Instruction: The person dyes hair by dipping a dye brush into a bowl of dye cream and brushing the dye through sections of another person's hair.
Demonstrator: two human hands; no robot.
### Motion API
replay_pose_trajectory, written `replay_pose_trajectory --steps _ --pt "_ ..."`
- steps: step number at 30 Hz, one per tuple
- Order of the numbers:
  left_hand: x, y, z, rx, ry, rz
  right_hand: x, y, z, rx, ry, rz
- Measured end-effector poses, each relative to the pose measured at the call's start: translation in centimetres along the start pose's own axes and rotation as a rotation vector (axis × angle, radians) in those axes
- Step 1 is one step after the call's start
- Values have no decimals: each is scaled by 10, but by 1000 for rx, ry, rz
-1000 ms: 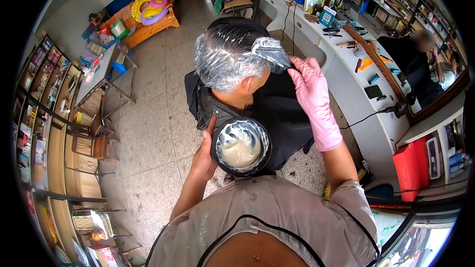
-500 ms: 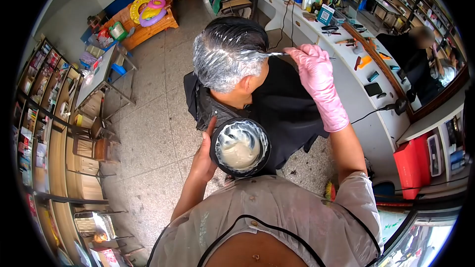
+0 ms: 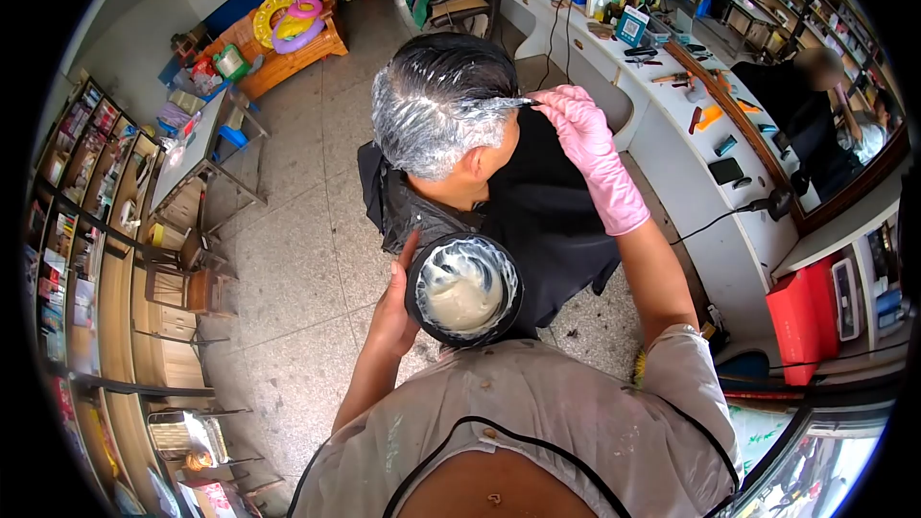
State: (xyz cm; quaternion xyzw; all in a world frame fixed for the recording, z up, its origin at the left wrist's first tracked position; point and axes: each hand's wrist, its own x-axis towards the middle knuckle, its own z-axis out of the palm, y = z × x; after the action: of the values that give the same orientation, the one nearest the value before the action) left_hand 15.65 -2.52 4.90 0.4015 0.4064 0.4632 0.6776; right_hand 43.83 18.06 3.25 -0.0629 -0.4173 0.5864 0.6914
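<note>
My bare left hand (image 3: 391,312) grips the left side of a black bowl (image 3: 418,303) with whitish cream (image 3: 464,294) inside. A pink glove covers my right hand (image 3: 581,129), its fingers closed round the handle of a brush (image 3: 526,102). The brush tip rests against the front hair of a seated person (image 3: 446,115). White cream coats the side and back of that hair, while the top is mostly dark. A black cape (image 3: 552,197) drapes the person's shoulders and body, and the bowl is just behind their back.
To the right runs a white counter (image 3: 662,129) with combs, clippers and a mirror (image 3: 815,86). Shelves (image 3: 101,278) and a table (image 3: 192,149) line the left. A wooden bench (image 3: 288,53) and a black chair (image 3: 465,10) stand farther back.
My right hand and the brush have moved left, closer to the person's front hair. My left hand and the bowl have hardly moved.
</note>
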Motion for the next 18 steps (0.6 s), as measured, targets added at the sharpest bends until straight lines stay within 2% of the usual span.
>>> replay_pose_trajectory --steps 5,7,8,9,11,12,13,14,17,18 --pt "-3 -1 -2 2 21 5 -15 12 10 23 38 24" --pt "-4 -1 -2 3 19 5 -25 4 13 -79 -60 91" --pt "-4 0 -2 3 20 4 -29 -3 15 -642 -86 86" --pt "-4 1 -1 8 23 1 -32 -6 19 -642 -85 86" --pt "-3 2 0 13 24 -4 -35 -11 31 -177 20 119" --pt "-3 2 0 9 24 -10 -31 -7 24 -75 10 50" --pt "-3 2 0 5 25 -17 -26 -7 29 -61 91 -5" --pt "-3 1 -1 6 24 -21 -22 -6 35 -472 89 -167" --pt "-2 1 -1 5 11 -21 -12 5 32 -1060 55 -407" --pt "-2 0 -1 3 8 -17 -15 6 28 -1138 -10 -389"
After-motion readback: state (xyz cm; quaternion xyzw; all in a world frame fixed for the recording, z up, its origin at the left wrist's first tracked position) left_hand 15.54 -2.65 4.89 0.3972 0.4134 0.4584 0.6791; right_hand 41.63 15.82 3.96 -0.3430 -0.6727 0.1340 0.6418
